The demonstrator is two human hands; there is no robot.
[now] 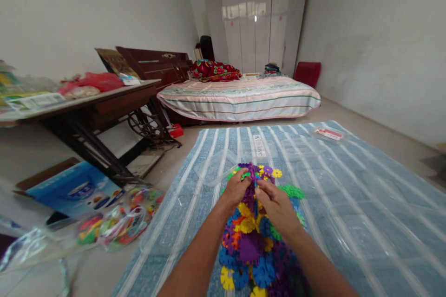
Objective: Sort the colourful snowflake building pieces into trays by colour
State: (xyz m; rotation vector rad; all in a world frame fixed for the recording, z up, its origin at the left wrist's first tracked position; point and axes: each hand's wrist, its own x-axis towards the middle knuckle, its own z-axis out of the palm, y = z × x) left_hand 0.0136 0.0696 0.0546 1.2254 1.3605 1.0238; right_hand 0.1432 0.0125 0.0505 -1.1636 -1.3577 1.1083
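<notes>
1. Hands meet at the middle of the head view: the left hand (236, 190) and the right hand (277, 206) both pinch the same purple snowflake-shaped plastic piece (251, 174) between fingertips, pressed close together over it.
2. That purple piece stands at the top of a heap of interlocking plastic discs (249, 246), coloured yellow, blue, orange, green and purple, which lies on the mat directly below the forearms.
3. Green discs (292, 191) lie just beside the right hand, and a yellow disc (277, 173) sits near the fingertips.
4. The heap rests on a blue-and-white striped mat (348, 185) spread over the floor.
5. A clear plastic container (218, 169) lies on the mat just beyond the left hand, touching the far edge of the heap or nearly so; I cannot tell which.
6. A small packet with a red label (327, 134) lies on the mat's far right part, well apart from the hands.
7. A clear bag of coloured pieces (118, 220) sits on the floor to the left of the mat, near a blue box (75, 190).
8. A dark wooden table (104, 102) stands at the left, and a bed with a striped cover (240, 95) stands behind the mat.
</notes>
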